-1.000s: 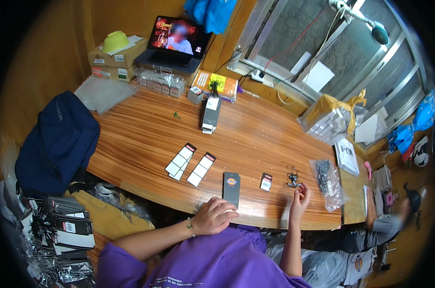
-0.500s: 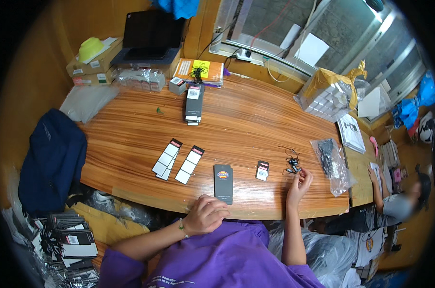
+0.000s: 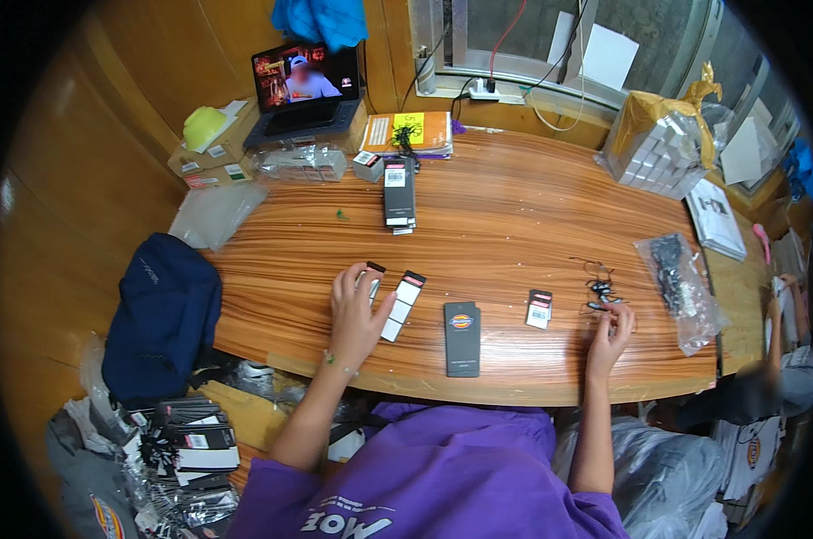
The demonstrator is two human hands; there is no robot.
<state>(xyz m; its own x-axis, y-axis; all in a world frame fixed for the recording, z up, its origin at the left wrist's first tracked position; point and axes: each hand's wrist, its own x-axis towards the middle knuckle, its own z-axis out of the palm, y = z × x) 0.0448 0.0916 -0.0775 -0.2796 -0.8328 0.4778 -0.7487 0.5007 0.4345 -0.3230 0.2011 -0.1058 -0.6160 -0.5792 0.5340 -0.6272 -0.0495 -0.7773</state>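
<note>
A person in a purple shirt [image 3: 424,467] works at a wood-grain bench [image 3: 505,247], both hands over its near half. The left hand [image 3: 354,314] is spread above a white-panelled tag [image 3: 376,269], thumb standing apart from the fingers and the palm hiding most of the card; a second white-panelled tag [image 3: 404,305] lies uncovered just beside it. The right hand [image 3: 611,337], toward the bench's right edge, has thumb and fingers drawn close at a loose tangle of black cords [image 3: 601,286]; whether a cord is pinched between them cannot be told.

Between the hands, near the front edge, lie a dark grey tag [image 3: 462,340] with an oval emblem and, to its right, a small black-and-white label [image 3: 539,309]. No cord shows on any of these front pieces; they lie in separate places and appear unjoined, the group seemingly at an early stage.

Toward the far edge, left of centre, a stack of dark tags [image 3: 400,193] has black cords [image 3: 406,139] bunched at its top and looks finished. Below the bench's left front corner, a heap of tags [image 3: 204,449] also shows black cords among the cards, suggesting many completed sets. More dark cords appear to fill a clear plastic bag [image 3: 680,292] by the right edge, so supplies seem to remain.
</note>
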